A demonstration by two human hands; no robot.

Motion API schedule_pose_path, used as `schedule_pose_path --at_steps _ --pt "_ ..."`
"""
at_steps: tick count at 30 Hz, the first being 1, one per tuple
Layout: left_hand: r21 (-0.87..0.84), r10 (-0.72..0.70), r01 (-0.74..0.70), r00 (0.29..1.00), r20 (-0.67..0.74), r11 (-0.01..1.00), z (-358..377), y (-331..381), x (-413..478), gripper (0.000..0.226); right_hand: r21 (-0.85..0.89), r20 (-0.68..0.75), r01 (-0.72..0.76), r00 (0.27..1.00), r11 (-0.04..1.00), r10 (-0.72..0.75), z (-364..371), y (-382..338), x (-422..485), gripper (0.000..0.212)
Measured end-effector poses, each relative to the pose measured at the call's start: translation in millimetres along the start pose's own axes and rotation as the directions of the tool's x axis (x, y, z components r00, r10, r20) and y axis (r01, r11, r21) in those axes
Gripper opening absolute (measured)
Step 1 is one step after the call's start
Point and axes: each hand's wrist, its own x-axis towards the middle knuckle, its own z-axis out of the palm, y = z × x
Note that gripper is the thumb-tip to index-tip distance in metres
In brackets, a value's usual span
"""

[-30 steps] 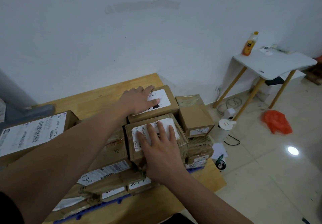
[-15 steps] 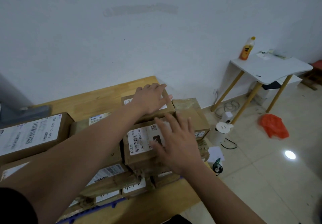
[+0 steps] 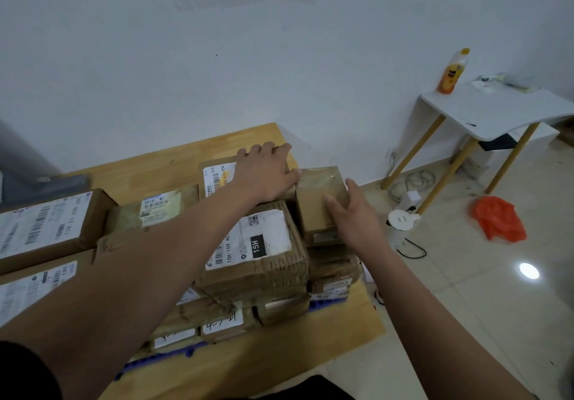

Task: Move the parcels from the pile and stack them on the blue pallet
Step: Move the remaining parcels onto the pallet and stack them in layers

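The left hand (image 3: 267, 174) lies palm down, fingers spread flat, on the far box (image 3: 217, 175) at the back of the stack, covering part of its white label. The right hand (image 3: 354, 213) rests open against the right side and top of the small box (image 3: 316, 203), fingers loosely apart and the thumb on the lid; it grips nothing. The small box stands at the stack's right end, on top of other parcels, just beside the far box and the 15H box (image 3: 264, 253), whose label shows a black "15H" mark. Those boxes sit on lower parcels (image 3: 223, 322), and a strip of the blue pallet (image 3: 161, 359) shows under them at the near edge, on the wooden table (image 3: 174, 163). Further left are a taped box (image 3: 155, 210) and two long boxes (image 3: 43, 228) with barcode labels. On the floor to the right are a white side table (image 3: 497, 110) with an orange bottle (image 3: 452, 71), a red bag (image 3: 498, 219) and a white device (image 3: 400, 222) with a cable
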Motion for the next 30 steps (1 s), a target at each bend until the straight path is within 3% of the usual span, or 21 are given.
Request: schedule_pose_path --at_steps 3,7,10,13,16,21,25,30 --pt "-0.013 -0.002 0.002 1.000 -0.009 1.000 0.1 1.8 -2.1 0.065 0.042 -0.003 0.044 0.999 0.998 -0.044 0.4 2.2 0.9 0.047" --pt "-0.030 -0.005 0.004 1.000 -0.018 1.000 0.4 1.2 -3.4 0.067 0.059 0.024 0.083 0.996 0.995 -0.085 -2.1 4.2 4.0 0.043" --pt "-0.039 -0.002 0.002 1.000 -0.009 0.999 -0.5 0.9 -3.0 0.068 0.223 0.045 0.064 0.996 0.973 -0.076 -7.4 12.6 7.5 0.043" --pt "-0.036 -0.003 0.003 1.000 0.009 0.999 0.4 1.0 -2.6 0.069 0.443 0.035 -0.042 0.999 0.896 0.029 -8.6 27.2 11.4 0.056" --pt "-0.036 -0.006 0.006 1.000 0.005 0.999 1.4 0.6 -2.3 0.068 0.607 0.164 -0.257 0.967 0.752 0.197 -0.3 42.3 10.7 0.060" --pt "-0.034 -0.008 0.008 1.000 -0.020 0.999 4.8 4.1 -3.0 0.063 0.640 0.322 -0.386 0.920 0.664 0.224 10.5 58.1 11.6 0.057" --pt "-0.043 -0.016 0.015 1.000 -0.020 0.999 4.7 4.2 -2.5 0.060 0.603 0.313 -0.361 0.927 0.712 0.204 8.1 61.4 13.7 0.058" --pt "-0.039 -0.018 0.016 0.999 -0.039 0.999 6.9 6.2 -4.7 0.059 0.537 0.215 -0.333 0.943 0.775 0.255 3.1 74.9 16.4 0.080"
